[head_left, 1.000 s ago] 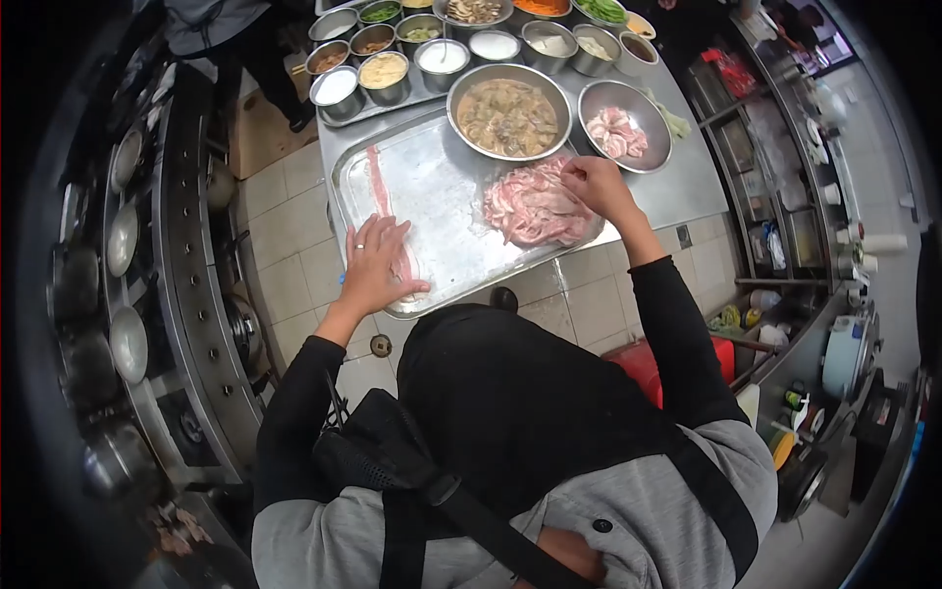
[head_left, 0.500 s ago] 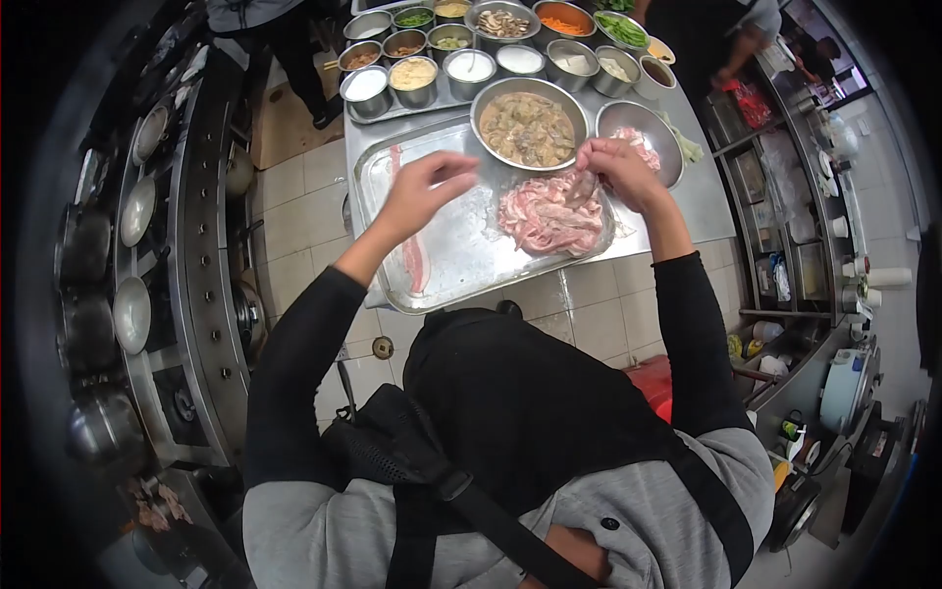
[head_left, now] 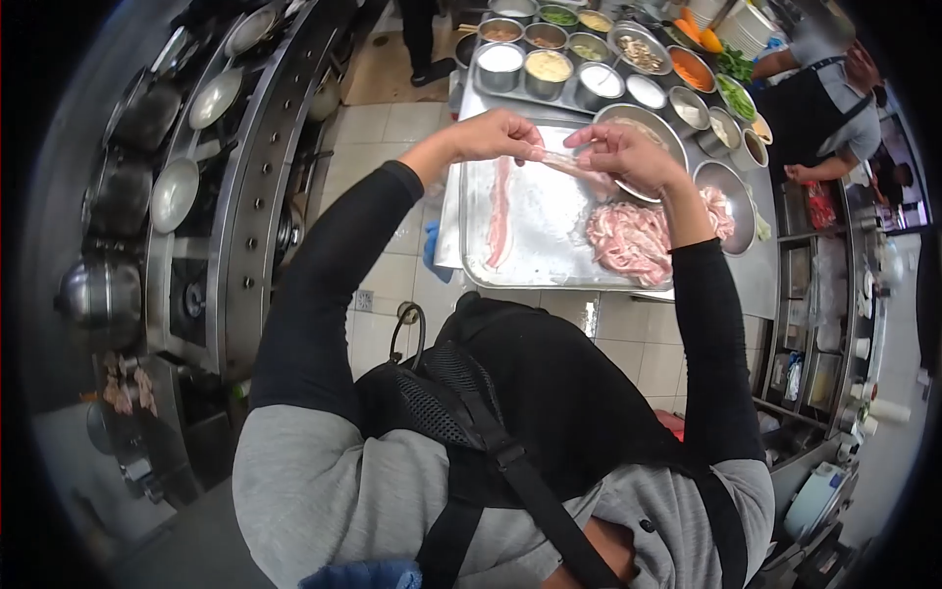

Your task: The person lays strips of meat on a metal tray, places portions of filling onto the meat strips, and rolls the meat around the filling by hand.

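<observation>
A thin slice of raw, streaky meat point(head_left: 579, 171) is stretched between my two hands above the metal tray point(head_left: 549, 263). My left hand point(head_left: 491, 135) pinches its left end between thumb and fingers. Closed over the other part of the slice is my right hand point(head_left: 636, 157), in front of a steel bowl of brownish filling point(head_left: 638, 120) that it partly hides. Below the right hand lies a heap of raw meat slices point(head_left: 628, 240). On the tray's left side, one long meat strip point(head_left: 499, 216) lies flat. More meat sits in a smaller bowl point(head_left: 749, 221) on the right.
Several steel containers of white powder point(head_left: 500, 59), chopped ingredients and shredded carrot point(head_left: 692, 69) stand behind the tray. A co-worker in a dark apron point(head_left: 824, 113) is at the far right. A stove range point(head_left: 235, 196) with pans runs along the left.
My hands, apart before, have come together, with a meat slice now stretched between them. My left hand moved right. The view has swung left, and a co-worker shows more fully at right.
</observation>
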Available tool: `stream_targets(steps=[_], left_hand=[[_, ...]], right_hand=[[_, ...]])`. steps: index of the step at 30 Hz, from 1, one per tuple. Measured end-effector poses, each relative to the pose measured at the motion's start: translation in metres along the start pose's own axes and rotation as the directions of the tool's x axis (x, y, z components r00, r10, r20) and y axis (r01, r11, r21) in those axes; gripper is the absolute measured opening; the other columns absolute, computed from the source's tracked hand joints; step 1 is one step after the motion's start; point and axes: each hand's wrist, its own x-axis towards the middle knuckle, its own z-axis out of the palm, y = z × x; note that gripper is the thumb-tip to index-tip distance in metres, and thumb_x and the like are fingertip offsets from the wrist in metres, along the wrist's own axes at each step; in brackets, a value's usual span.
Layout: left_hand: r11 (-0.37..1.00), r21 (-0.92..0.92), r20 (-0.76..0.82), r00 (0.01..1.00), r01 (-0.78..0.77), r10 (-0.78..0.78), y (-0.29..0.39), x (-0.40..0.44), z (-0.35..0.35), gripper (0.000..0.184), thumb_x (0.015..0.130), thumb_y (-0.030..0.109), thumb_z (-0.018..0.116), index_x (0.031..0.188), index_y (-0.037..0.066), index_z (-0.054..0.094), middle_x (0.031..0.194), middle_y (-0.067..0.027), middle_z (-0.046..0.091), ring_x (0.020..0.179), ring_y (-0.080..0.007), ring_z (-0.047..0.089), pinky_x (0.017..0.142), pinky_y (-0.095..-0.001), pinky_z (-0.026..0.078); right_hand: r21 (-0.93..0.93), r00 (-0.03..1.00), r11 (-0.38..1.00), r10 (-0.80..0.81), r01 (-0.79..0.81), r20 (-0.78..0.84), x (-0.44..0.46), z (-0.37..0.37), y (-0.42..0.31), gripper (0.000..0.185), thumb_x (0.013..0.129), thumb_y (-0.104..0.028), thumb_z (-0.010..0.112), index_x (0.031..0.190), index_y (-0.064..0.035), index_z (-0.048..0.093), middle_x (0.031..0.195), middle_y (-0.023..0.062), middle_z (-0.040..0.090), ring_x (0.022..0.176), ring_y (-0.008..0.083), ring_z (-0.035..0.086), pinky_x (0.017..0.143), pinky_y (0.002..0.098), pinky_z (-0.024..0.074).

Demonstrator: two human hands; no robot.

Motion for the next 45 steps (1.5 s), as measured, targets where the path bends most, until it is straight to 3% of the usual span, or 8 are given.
stream_targets(steps=[4,8,13,22,25,33,42,45], left_hand=[[0.970,0.227,0.000,0.996,0.092,-0.094,-0.023,-0.018,-0.015,0.043,0.100,0.044,0.063,0.083,0.005,0.066,0.070,0.0034,0.057,0.066,-0.0078,0.053,0.063,-0.0260,0.044],[0.980,-0.023,-0.025,0.980,0.199,-0.200,-0.023,-0.035,-0.022,0.049,0.103,0.048,0.056,0.076,0.008,0.063,0.064,0.0048,0.052,0.059,-0.0054,0.048,0.055,-0.0235,0.040],[0.949,0.113,0.176,0.934,0.296,-0.312,-0.018,-0.052,-0.041,0.019,0.084,0.020,0.082,0.080,0.009,0.066,0.068,0.0088,0.055,0.058,-0.0034,0.047,0.054,-0.0217,0.037],[0.912,0.356,0.178,0.942,0.207,-0.283,-0.072,-0.033,-0.052,0.024,0.090,0.018,0.073,0.110,0.006,0.071,0.097,0.0016,0.068,0.088,-0.0090,0.060,0.081,-0.0263,0.047],[0.989,-0.124,-0.048,0.996,-0.078,0.072,-0.057,-0.035,-0.021,0.034,0.093,0.016,0.069,0.124,0.005,0.065,0.114,-0.0006,0.067,0.104,-0.0105,0.061,0.097,-0.0284,0.046],[0.817,-0.572,0.125,0.992,0.073,-0.001,-0.095,-0.004,0.010,0.019,0.097,0.023,0.071,0.105,0.005,0.068,0.100,0.0011,0.069,0.089,-0.0064,0.059,0.084,-0.0244,0.046],[0.801,-0.557,0.195,0.972,0.220,-0.131,-0.102,-0.032,-0.026,0.020,0.099,0.029,0.067,0.104,0.010,0.065,0.091,0.0058,0.061,0.080,-0.0037,0.054,0.074,-0.0222,0.044],[0.979,-0.078,0.127,0.976,0.186,-0.175,-0.117,-0.012,-0.062,0.023,0.099,0.030,0.066,0.100,0.007,0.069,0.084,0.0041,0.063,0.077,-0.0063,0.057,0.072,-0.0280,0.047]], right_hand=[[0.264,0.997,0.962,0.079,-0.072,-0.017,0.035,0.042,0.039,0.029,0.098,-0.010,0.064,0.125,0.0002,0.062,0.094,0.0013,0.066,0.075,0.0068,0.059,0.068,0.0225,0.0491],[0.482,0.982,0.866,0.051,-0.133,0.179,0.046,0.064,0.064,0.025,0.098,-0.016,0.067,0.115,0.0017,0.065,0.083,-0.0009,0.062,0.073,0.0084,0.057,0.066,0.0224,0.0449],[0.262,0.981,0.956,0.092,-0.136,0.172,0.041,0.068,0.070,0.021,0.097,-0.022,0.068,0.102,-0.0015,0.069,0.082,0.0001,0.065,0.074,0.0089,0.058,0.070,0.0242,0.0451],[0.149,0.999,0.989,0.029,-0.024,-0.030,0.038,0.079,0.077,0.020,0.100,-0.022,0.062,0.096,-0.0030,0.068,0.080,0.0016,0.066,0.082,0.0110,0.060,0.080,0.0268,0.0460],[-0.059,0.996,0.995,0.082,-0.084,-0.022,0.049,0.081,0.067,0.017,0.098,-0.020,0.064,0.100,-0.0028,0.067,0.079,-0.0001,0.066,0.079,0.0098,0.060,0.076,0.0264,0.0462],[-0.168,0.991,0.983,0.052,-0.073,-0.124,0.059,0.053,0.030,0.022,0.096,-0.018,0.068,0.109,-0.0034,0.058,0.080,-0.0004,0.066,0.074,0.0076,0.060,0.067,0.0249,0.0449],[0.141,0.981,0.990,0.053,-0.026,-0.189,0.048,0.054,0.040,0.014,0.100,-0.014,0.063,0.111,-0.0081,0.057,0.081,0.0005,0.062,0.066,0.0079,0.060,0.054,0.0220,0.0458],[0.211,0.958,0.973,0.147,-0.095,-0.246,0.034,0.075,0.057,0.011,0.100,-0.010,0.060,0.109,-0.0045,0.061,0.090,0.0045,0.066,0.070,0.0101,0.064,0.060,0.0222,0.0518]])
